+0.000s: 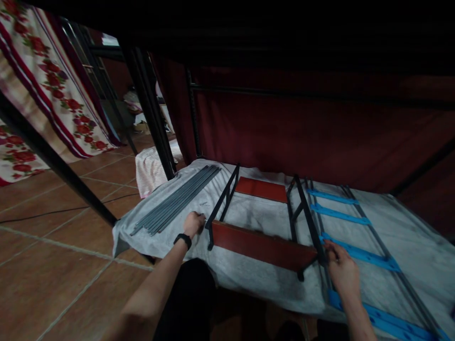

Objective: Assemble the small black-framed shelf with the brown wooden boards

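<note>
A black metal frame (225,196) with a reddish-brown front board (261,244) and a similar rear board (261,188) stands on a grey cloth (170,241). At its front left corner, my left hand (194,224), with a dark wristband, has its fingers pinched together; a small bit of metal seems to show at the fingertips, too small to name. My right hand (341,267) is curled beside the front right corner, and what it holds, if anything, is hidden. Right of the frame lie blue slats (362,255) across dark rods (380,241).
Several thin grey metal rods (177,201) lie at the left of the cloth. Black posts (147,109) and a dark overhead structure (249,38) surround the surface. Behind hangs a dark red curtain (284,128). A cable (71,208) crosses the tiled floor (46,265).
</note>
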Action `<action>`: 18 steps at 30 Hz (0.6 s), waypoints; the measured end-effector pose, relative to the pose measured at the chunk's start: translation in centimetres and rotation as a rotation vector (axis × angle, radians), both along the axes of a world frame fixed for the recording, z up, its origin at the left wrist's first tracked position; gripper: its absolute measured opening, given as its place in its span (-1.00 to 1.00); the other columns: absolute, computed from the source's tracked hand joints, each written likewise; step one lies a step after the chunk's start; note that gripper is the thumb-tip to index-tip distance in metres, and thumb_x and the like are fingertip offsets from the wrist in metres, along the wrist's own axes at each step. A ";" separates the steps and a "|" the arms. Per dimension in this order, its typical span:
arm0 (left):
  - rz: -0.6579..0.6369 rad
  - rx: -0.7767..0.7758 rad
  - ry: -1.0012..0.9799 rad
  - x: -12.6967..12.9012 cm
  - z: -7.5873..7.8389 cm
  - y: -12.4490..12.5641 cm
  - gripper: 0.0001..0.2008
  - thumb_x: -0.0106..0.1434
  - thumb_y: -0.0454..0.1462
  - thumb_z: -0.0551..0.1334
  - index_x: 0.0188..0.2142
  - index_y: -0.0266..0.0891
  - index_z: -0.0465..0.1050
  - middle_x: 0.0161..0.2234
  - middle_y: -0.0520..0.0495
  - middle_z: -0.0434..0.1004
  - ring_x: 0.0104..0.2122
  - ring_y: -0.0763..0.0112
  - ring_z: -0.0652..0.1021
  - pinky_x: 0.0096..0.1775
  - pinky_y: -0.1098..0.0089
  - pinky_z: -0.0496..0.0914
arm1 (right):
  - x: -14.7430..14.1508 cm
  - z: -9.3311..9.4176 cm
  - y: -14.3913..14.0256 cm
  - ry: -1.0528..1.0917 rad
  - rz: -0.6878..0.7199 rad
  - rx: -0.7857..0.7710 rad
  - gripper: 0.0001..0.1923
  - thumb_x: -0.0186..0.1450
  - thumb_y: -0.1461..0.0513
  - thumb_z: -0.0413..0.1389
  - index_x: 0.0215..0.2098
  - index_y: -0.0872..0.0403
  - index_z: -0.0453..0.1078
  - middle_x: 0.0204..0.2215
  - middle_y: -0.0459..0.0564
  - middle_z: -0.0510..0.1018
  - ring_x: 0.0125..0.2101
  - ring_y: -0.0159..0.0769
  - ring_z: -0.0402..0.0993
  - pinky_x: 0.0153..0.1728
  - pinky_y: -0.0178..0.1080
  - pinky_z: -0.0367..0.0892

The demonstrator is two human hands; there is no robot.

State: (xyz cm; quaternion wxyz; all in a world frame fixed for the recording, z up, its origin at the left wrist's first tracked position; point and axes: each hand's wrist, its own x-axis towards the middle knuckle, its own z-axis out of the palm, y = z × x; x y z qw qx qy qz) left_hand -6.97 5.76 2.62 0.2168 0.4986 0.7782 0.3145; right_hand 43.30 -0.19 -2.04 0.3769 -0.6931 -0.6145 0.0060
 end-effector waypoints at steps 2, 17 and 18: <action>0.136 0.040 -0.081 -0.2 0.5 -0.4 -0.73 0.32 -0.15 0.13 -0.27 -0.36 0.41 -0.44 -0.12 0.49 -0.43 0.33 0.54 -0.42 0.40 0.41 | 0.0 0.6 0.0 0.036 -0.027 0.061 -0.56 0.28 0.12 -0.12 -0.06 0.12 0.48 -0.10 0.15 0.57 -0.17 -0.07 0.51 -0.09 -0.04 0.37; -0.553 0.335 -0.356 20.5 6.7 -16.4 -0.78 0.24 -0.11 0.24 -0.38 -0.21 0.45 -0.54 0.05 0.48 -0.55 0.46 0.47 -0.47 0.48 0.34 | -9.3 12.9 -10.1 0.649 0.674 -0.085 -0.69 0.39 0.12 0.00 0.01 -0.05 0.47 -0.25 -0.01 0.53 -0.32 -0.35 0.44 -0.32 -0.31 0.36; -0.612 0.333 -0.334 21.9 6.6 -16.5 -0.80 0.25 -0.13 0.23 -0.38 -0.21 0.46 -0.51 0.04 0.50 -0.52 0.46 0.48 -0.45 0.49 0.34 | -9.6 13.0 -10.9 0.643 0.703 -0.109 -0.71 0.39 0.12 0.02 -0.01 -0.05 0.48 -0.26 -0.02 0.52 -0.31 -0.36 0.44 -0.31 -0.32 0.35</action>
